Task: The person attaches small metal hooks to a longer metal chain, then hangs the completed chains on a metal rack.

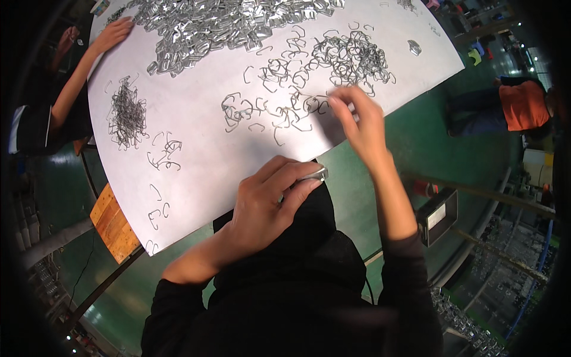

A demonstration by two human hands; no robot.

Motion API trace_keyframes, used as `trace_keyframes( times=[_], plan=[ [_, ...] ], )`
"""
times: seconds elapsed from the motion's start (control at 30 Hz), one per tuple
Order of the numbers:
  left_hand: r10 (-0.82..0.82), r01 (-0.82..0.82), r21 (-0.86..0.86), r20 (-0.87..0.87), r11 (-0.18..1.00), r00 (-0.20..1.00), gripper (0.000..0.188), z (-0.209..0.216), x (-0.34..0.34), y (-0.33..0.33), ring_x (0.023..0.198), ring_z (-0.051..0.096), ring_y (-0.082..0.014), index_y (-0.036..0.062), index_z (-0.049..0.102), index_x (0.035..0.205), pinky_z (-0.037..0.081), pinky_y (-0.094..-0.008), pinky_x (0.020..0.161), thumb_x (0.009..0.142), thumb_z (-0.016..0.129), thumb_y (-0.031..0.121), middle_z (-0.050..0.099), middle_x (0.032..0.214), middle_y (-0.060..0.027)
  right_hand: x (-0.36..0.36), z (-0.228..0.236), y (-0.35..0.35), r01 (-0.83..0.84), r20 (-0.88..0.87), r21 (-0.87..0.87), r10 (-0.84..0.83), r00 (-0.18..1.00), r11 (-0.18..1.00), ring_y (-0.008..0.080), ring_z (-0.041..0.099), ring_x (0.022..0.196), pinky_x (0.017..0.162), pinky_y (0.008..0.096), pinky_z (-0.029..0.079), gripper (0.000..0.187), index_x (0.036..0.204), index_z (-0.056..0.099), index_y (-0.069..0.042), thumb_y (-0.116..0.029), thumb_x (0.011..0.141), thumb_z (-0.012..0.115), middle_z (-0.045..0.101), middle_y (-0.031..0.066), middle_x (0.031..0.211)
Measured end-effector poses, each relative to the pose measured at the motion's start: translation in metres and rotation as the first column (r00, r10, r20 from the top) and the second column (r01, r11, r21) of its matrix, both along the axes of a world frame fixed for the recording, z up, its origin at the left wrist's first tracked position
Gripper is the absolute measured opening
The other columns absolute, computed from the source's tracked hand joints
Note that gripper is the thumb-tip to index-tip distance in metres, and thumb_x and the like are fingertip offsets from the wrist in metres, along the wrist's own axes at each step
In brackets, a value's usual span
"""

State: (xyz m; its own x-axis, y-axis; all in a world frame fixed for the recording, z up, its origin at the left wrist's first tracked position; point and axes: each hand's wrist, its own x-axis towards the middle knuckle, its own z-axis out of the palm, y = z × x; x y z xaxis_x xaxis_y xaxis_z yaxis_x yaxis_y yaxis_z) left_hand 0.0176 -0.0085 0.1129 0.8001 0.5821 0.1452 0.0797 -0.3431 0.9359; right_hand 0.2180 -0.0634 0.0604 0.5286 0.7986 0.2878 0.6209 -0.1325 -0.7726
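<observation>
My left hand (262, 199) pinches a small shiny metal piece (315, 174) between thumb and fingers, just off the table's near edge. It looks like a folded metal buckle part; the fingers cover much of it. My right hand (361, 122) is over the near right edge of the white table, thumb and forefinger brought together beside scattered bent wire clips (288, 113). Its fingertips are blurred, and whether a wire sits between them is not clear. A denser heap of wire clips (351, 56) lies just beyond that hand.
Flat metal pieces (208, 30) form a large heap at the table's far side. Dark thin wires (128, 113) are piled at the left. Another person's hand (113, 34) rests at the far left edge. A person in orange (523, 107) is off to the right.
</observation>
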Motion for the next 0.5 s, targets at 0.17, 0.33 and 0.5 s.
trace_keyframes(
  times=[0.17, 0.33, 0.5],
  plan=[
    [-0.027, 0.026, 0.014, 0.049, 1.0, 0.998, 0.018, -0.005, -0.004, -0.008, 0.059, 0.058, -0.0153, 0.0036, 0.062, 0.098, 0.048, -0.0269, 0.051, 0.08, 0.066, 0.003, 0.061, 0.082, -0.0063, 0.063, -0.028, 0.086, -0.245, 0.356, -0.335, 0.363, 0.861, 0.91, 0.0255, 0.06, 0.079, 0.068, 0.035, 0.048, 0.009, 0.086, 0.062, -0.008, -0.013, 0.079, 0.063, 0.06, 0.0058, 0.086],
    [-0.052, 0.054, -0.034, 0.059, 0.998, 0.997, 0.02, -0.002, -0.007, -0.011, 0.062, 0.058, -0.016, 0.0037, 0.063, 0.101, 0.048, -0.0262, 0.056, 0.081, 0.065, 0.003, 0.062, 0.084, -0.0076, 0.068, -0.038, 0.108, -0.263, 0.473, -0.525, 0.534, 0.701, 0.81, 0.0263, 0.06, 0.083, 0.071, 0.0379, 0.049, 0.008, 0.087, 0.059, -0.008, -0.013, 0.081, 0.06, 0.058, 0.0068, 0.09],
    [-0.053, 0.051, -0.196, -0.009, 0.979, 0.999, 0.022, -0.004, -0.016, -0.01, 0.069, 0.058, -0.011, 0.0012, 0.064, 0.105, 0.049, -0.0222, 0.058, 0.083, 0.062, 0.0, 0.06, 0.089, -0.007, 0.052, -0.017, 0.091, -0.237, 0.13, -0.532, 0.356, 0.925, 0.813, 0.0217, 0.059, 0.082, 0.07, 0.0344, 0.047, 0.009, 0.093, 0.056, -0.002, -0.007, 0.086, 0.055, 0.061, 0.01, 0.093]
  ],
)
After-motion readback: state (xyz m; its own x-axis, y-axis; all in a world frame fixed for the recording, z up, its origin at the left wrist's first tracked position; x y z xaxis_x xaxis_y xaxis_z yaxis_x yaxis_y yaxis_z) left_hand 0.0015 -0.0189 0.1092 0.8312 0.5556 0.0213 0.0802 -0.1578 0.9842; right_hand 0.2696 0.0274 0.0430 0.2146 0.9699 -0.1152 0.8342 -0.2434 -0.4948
